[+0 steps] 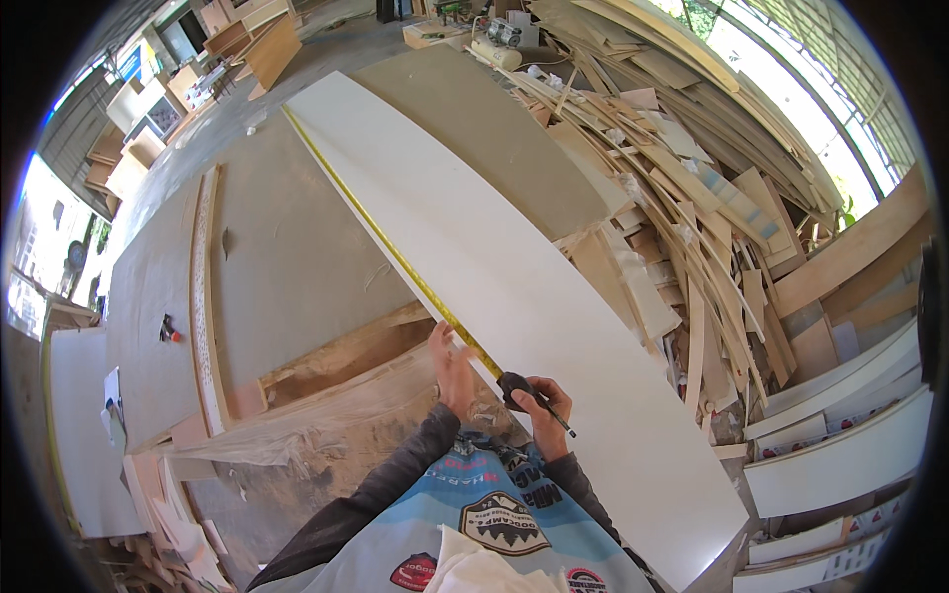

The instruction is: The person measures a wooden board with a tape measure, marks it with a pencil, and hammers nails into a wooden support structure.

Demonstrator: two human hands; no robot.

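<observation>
A long white board [474,227] stretches from the far left toward me on the right. Along its left edge lies the pulled-out yellow tape blade [381,235], reaching to the far corner. My right hand [550,417] is closed around the dark case of the tape measure [514,387], at the board's near part. A dark pencil [563,425] sticks out of the same hand, its end pointing down and right. My left hand [453,374] is beside the blade at the board's edge, fingers stretched out and slightly blurred; whether it touches the blade I cannot tell.
Under the white board lie large grey-brown sheets [297,227]. A wooden strip [206,296] and a small orange-and-black tool [170,329] lie at left. Heaped offcuts [682,227] fill the right side. White drawer-like boxes [840,445] stand at the lower right, an air compressor [496,44] at the back.
</observation>
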